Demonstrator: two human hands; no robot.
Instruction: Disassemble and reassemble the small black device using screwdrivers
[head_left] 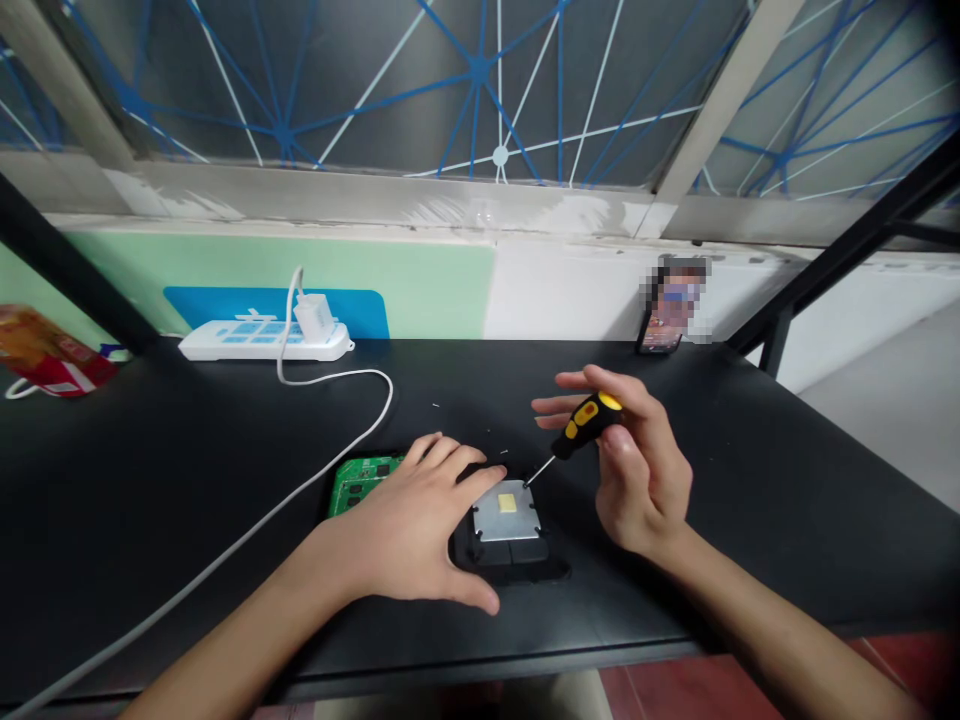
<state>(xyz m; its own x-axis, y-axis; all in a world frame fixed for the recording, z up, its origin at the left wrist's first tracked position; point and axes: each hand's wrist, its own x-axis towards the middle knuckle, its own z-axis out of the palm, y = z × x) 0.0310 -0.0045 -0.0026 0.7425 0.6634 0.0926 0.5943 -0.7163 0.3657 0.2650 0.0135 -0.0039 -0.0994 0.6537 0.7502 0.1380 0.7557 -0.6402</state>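
A black plastic housing (pixel 517 572) lies on the dark desk, with a silver metal plate (pixel 491 522) set into it. The plate carries a small pale yellow square pad (pixel 508 503). My left hand (pixel 412 520) spreads flat across the left part of the housing, fingers apart, and partly covers a green circuit board (pixel 354 487). In my right hand (pixel 645 465) is a black-and-yellow screwdriver (pixel 589 420), tilted down to the left. Its tip meets the plate's upper right corner, at a screw position. Whether a screw sits under the tip is too small to tell.
A white cable (pixel 330 462) runs across the desk from a charger (pixel 313 316) on a white power strip (pixel 262 342). Tiny screws (pixel 504 452) lie beyond the housing. A phone (pixel 666 310) leans against the wall; a red-orange packet (pixel 52 352) sits at far left.
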